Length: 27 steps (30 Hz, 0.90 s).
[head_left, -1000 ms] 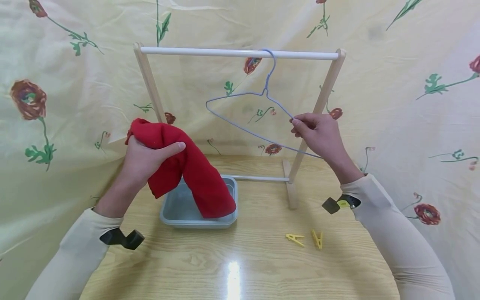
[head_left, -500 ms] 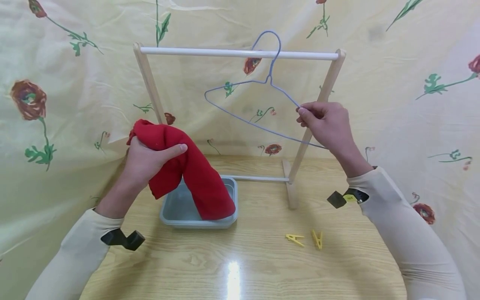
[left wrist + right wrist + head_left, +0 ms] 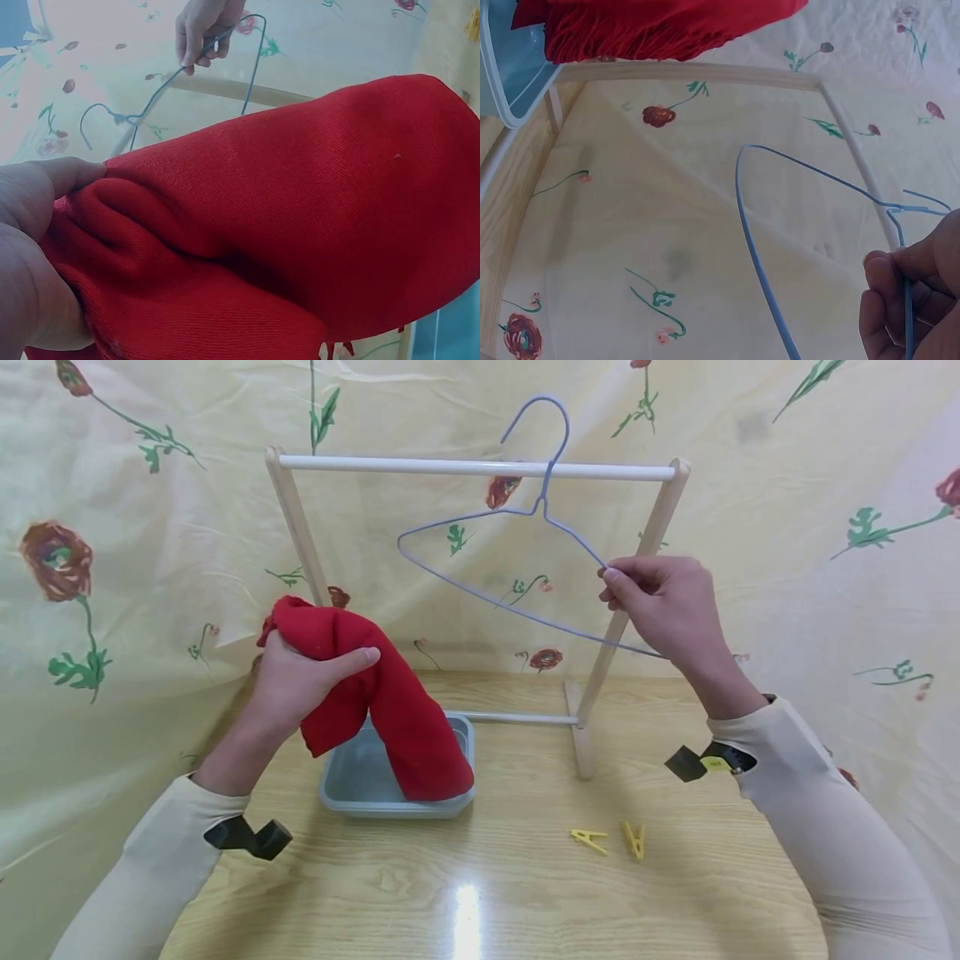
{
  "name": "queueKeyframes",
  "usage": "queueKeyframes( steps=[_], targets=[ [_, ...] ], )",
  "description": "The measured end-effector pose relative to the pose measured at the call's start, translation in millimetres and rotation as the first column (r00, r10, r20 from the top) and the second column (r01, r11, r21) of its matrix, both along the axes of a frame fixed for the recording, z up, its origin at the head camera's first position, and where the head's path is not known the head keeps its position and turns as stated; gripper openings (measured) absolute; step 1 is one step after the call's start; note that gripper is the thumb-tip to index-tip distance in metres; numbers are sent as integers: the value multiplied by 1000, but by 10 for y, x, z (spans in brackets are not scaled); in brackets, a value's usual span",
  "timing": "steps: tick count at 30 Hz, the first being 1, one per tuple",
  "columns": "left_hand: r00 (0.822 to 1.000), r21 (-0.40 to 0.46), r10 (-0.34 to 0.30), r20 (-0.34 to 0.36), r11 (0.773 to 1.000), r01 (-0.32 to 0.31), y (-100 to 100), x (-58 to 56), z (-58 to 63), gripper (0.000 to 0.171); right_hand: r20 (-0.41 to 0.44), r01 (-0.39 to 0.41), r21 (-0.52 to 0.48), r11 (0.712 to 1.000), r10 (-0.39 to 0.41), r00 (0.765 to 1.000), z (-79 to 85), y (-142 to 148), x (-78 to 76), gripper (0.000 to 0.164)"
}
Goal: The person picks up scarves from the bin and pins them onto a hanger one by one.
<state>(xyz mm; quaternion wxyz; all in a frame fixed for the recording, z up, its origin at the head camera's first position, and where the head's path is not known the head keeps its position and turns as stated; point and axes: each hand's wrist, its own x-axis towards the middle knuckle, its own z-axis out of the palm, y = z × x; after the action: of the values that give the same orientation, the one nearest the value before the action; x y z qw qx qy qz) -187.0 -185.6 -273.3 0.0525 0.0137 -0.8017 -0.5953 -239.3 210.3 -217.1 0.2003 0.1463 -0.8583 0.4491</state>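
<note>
My left hand (image 3: 300, 685) grips a folded red scarf (image 3: 416, 735), thumb on top, and its loose end hangs down over the light blue basin (image 3: 397, 810). A fringe shows on the red cloth in the right wrist view. With thumb and fingertips my right hand (image 3: 667, 606) pinches a blue wire clothes hanger (image 3: 480, 596) by its right shoulder. The hook of the hanger rises above the white rail (image 3: 420, 465) of the wooden rack (image 3: 660, 518), off the rail. Part of the left hand's fingers is hidden behind the scarf.
Two yellow clothespins (image 3: 589, 837) lie on the wooden table (image 3: 525, 893) at the front right. The rack's right foot (image 3: 583, 752) stands behind them. A flower-print cloth (image 3: 810, 610) hangs behind and beside the rack.
The right hand has lifted the hanger up and slightly right, taking its hook from the rail to above it. The left hand with the scarf has barely moved.
</note>
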Motion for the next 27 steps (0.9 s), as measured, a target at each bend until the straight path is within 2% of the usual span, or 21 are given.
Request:
queueKeyframes(
  steps=[5,12,19,27],
  targets=[
    [1000,-16,-2,5,1000,2,41,9,56,85,-14,11,45,999,-10,1000,-55,-5,97,26],
    [999,-13,-27,-27,1000,26,119,37,126,81,-58,-23,88,996,28,998,-270,-10,180,22],
    [986,29,-75,-148,996,80,191,64,136,62,-42,-53,91,994,57,998,-479,-61,223,21],
    [965,75,-130,-230,986,151,288,87,185,52,-20,-87,70,994,88,996,-625,-116,262,20]
  ],
)
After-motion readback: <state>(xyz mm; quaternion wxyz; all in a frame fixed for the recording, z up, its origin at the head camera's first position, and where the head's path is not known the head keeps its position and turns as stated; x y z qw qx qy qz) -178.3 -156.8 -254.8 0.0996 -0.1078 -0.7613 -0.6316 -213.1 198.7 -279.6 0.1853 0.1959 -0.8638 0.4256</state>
